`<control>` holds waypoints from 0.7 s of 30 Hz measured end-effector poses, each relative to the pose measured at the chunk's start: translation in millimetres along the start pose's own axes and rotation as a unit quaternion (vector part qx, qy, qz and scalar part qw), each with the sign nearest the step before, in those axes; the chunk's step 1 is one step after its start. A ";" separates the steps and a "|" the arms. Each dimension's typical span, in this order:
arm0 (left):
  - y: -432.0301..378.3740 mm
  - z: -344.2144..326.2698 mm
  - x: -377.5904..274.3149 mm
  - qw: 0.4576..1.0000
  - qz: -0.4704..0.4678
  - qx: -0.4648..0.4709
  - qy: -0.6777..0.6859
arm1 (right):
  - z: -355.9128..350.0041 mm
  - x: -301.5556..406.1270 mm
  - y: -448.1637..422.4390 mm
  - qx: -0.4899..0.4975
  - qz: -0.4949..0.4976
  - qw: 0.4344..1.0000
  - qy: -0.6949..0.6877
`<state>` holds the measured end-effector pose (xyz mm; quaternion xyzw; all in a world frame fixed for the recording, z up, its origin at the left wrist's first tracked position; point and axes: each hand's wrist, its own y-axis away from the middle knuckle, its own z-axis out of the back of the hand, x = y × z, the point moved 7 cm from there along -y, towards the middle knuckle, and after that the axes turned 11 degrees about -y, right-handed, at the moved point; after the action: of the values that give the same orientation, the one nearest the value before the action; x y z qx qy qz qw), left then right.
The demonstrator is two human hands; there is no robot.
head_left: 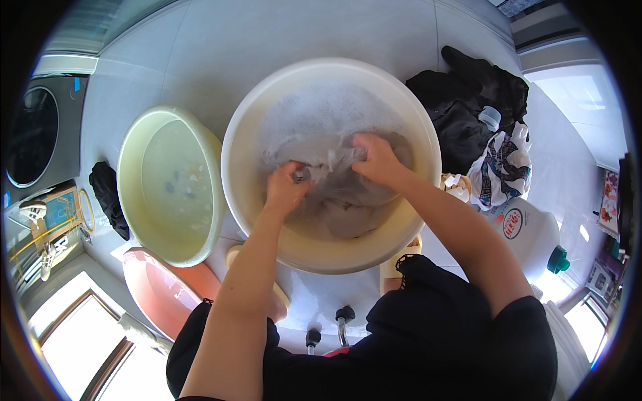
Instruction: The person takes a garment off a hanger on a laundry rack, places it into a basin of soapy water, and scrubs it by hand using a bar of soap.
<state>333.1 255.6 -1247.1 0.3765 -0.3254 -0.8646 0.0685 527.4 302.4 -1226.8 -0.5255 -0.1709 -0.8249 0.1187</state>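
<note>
A large cream plastic basin (331, 263) stands on the floor before me, holding cloudy water with white suds (326, 103) towards its far side. Soaking in it is a pale grey-looking garment (351, 215), partly under the water. My left hand (288, 186) grips a fold of this cloth near the basin's middle. To the right, my right hand (377, 159) pinches another part of the same garment, with the wet fabric bunched between both hands. Some fingertips are hidden by the cloth and suds.
Left of it stand a pale green basin (213, 150) of water and a pink basin (160, 290). Black clothes (456, 115), a patterned cloth (504, 165), a scrubbing brush (455, 188) and a white detergent jug (526, 233) lie at right. A front-loading washer (45, 130) stands far left.
</note>
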 end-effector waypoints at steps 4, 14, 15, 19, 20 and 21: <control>15.9 10.5 -24.8 0.751 0.008 0.002 0.660 | 12.4 64.4 18.7 -0.086 -0.027 0.942 -0.323; 36.1 -16.3 -89.7 0.618 0.012 0.043 0.785 | -52.5 176.2 56.4 -0.010 0.309 0.948 0.079; 38.3 -20.7 -89.7 0.617 0.019 0.040 0.785 | -53.4 171.6 53.0 -0.021 0.304 0.946 0.108; 31.4 -28.4 -88.8 0.613 0.055 0.031 0.788 | -32.6 166.5 41.6 -0.109 0.290 0.942 0.127; 28.1 -28.8 -88.9 0.611 0.065 0.029 0.789 | -21.8 170.4 41.5 -0.147 0.302 0.933 0.128; 25.5 -28.9 -86.6 0.611 0.077 0.024 0.787 | -21.2 164.2 33.1 -0.131 0.274 0.946 0.116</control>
<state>411.2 252.5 -1193.5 0.8872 -0.1947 -0.2193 0.3561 453.4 260.9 -1080.8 -0.4639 0.1040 -0.8309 0.2891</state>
